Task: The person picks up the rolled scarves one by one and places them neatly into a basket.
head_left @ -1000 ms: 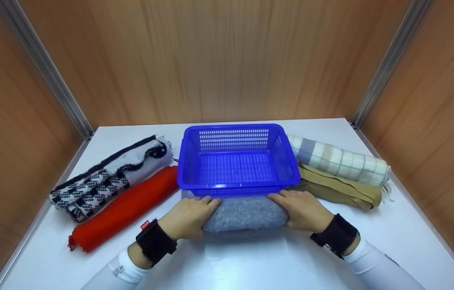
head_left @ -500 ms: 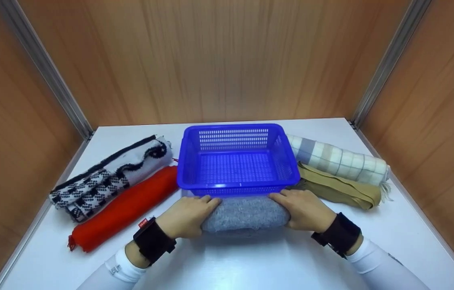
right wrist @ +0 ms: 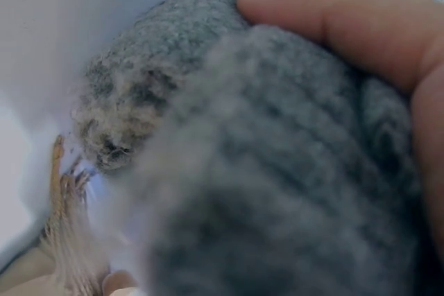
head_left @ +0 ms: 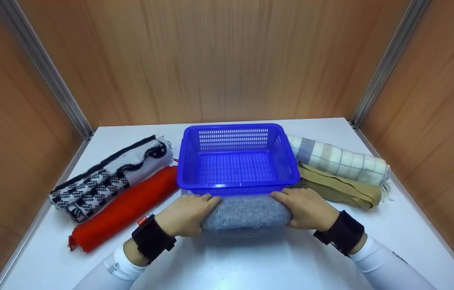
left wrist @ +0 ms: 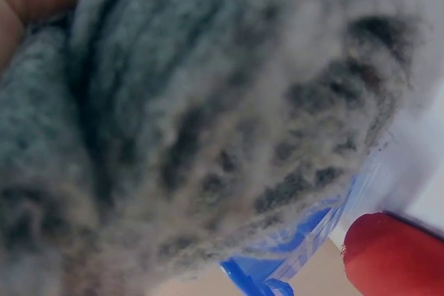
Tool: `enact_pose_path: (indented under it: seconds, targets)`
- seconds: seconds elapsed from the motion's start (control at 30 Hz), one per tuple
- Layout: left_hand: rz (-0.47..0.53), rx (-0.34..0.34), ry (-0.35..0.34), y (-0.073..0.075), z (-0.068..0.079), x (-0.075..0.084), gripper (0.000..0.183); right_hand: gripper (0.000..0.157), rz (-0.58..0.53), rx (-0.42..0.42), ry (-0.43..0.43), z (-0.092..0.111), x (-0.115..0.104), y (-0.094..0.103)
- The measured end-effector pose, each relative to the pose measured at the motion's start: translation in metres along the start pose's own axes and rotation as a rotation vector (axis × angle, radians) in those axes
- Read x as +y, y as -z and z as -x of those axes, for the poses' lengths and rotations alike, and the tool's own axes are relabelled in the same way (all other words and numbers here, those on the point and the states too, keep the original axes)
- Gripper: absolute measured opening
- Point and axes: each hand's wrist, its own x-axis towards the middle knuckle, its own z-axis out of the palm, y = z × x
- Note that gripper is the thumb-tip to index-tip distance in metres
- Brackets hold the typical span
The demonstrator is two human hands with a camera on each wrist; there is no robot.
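A rolled grey woolly scarf (head_left: 247, 211) is just in front of the blue plastic basket (head_left: 239, 186). My left hand (head_left: 184, 215) grips its left end, and my right hand (head_left: 309, 209) holds the right end, thumbs toward the basket. Frayed, layered edges of the scarf (left wrist: 194, 102) fill most of the left wrist view. In the right wrist view, a finger (right wrist: 333, 15) lies along the top of the folded cloth. The fingers underneath are hidden. Whether the scarf touches the table cannot be seen.
Left of the basket lie a red rolled scarf (head_left: 130, 207) and a black-and-white patterned one (head_left: 114, 175). On the right are a cream checked scarf (head_left: 339, 159) and an olive one (head_left: 339, 187). Wooden panels (head_left: 227, 60) enclose the white table (head_left: 235, 270).
Both hands keep their grip, and the grey scarf rises very slightly in the head view. The wrists have spread a little outward. The basket and other scarves stay in place.
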Motion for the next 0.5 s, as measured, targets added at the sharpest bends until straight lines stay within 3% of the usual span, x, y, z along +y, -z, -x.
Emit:
enact_pose_path:
  seconds: [0.5]
  targets:
    - [0.0, -0.03, 0.005, 0.014, 0.001, 0.003, 0.064, 0.072, -0.001, 0.018, 0.02, 0.0, -0.003, 0.014]
